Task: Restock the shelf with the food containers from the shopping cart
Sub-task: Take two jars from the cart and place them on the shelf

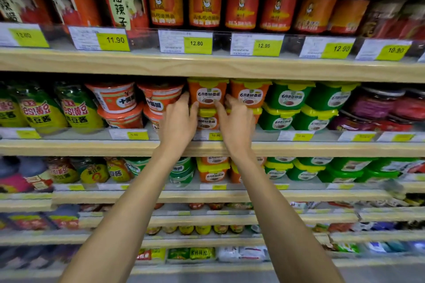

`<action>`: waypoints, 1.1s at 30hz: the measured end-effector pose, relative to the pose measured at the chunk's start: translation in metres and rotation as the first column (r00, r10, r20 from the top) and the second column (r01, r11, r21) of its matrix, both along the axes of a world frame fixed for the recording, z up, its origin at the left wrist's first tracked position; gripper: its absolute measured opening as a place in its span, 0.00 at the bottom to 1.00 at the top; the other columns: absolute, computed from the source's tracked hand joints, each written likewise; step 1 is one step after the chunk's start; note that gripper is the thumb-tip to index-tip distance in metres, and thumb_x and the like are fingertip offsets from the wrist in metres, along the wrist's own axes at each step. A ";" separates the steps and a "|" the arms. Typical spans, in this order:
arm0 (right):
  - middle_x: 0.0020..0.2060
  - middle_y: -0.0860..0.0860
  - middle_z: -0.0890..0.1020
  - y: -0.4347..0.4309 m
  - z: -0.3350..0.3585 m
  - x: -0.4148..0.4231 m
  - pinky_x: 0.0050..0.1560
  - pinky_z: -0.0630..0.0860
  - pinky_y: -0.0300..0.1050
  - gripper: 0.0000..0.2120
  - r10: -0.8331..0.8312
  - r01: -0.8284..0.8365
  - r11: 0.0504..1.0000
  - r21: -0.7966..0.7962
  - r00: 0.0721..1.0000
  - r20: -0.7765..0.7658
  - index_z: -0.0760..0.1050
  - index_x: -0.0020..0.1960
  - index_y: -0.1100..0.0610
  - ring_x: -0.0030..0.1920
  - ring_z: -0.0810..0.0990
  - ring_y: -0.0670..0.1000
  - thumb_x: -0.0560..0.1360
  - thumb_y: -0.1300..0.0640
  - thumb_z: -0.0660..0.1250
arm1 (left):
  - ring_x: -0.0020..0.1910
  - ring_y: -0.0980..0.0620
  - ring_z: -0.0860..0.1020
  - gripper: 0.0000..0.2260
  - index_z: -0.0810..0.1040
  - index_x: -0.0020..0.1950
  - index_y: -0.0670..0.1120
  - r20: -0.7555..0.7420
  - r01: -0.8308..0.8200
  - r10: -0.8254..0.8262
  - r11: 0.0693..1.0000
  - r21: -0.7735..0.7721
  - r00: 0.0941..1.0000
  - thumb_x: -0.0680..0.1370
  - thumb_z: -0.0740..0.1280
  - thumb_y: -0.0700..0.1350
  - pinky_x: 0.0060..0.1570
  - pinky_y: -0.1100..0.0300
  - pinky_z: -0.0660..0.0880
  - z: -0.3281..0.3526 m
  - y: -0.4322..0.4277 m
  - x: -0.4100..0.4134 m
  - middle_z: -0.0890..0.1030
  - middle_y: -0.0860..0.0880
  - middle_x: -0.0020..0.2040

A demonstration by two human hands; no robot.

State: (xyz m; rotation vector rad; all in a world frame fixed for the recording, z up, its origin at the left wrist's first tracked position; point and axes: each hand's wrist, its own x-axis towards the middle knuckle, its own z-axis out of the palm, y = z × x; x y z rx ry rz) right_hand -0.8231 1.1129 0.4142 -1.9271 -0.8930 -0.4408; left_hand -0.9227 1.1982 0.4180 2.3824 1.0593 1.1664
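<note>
Both grips, the left grip (178, 119) and right grip (236, 120), clasp one orange tub (208, 93) labelled 6月香甜面酱 on the shelf (92, 147).

Shelf-edge price tags (197, 43): 11.90, 12.80, 12.90; orange tub (208, 94) label: 6月香甜面酱.

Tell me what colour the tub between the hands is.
Orange tub, yellow lid; head view.

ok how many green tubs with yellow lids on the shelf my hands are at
4 green tubs: top left, top right, bottom left, bottom right, stacked just right of the orange tubs. More may be hidden behind them.
</note>
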 end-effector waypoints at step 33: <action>0.38 0.52 0.84 0.006 -0.026 -0.003 0.39 0.80 0.53 0.10 0.072 -0.089 0.993 -0.082 0.979 -0.192 0.77 0.55 0.52 0.35 0.84 0.57 0.81 0.47 0.62 | 0.66 0.37 0.73 0.20 0.67 0.74 0.42 0.032 0.209 -0.206 0.970 -0.127 0.978 0.83 0.63 0.46 0.59 0.51 0.72 -0.036 0.010 0.001 0.75 0.40 0.68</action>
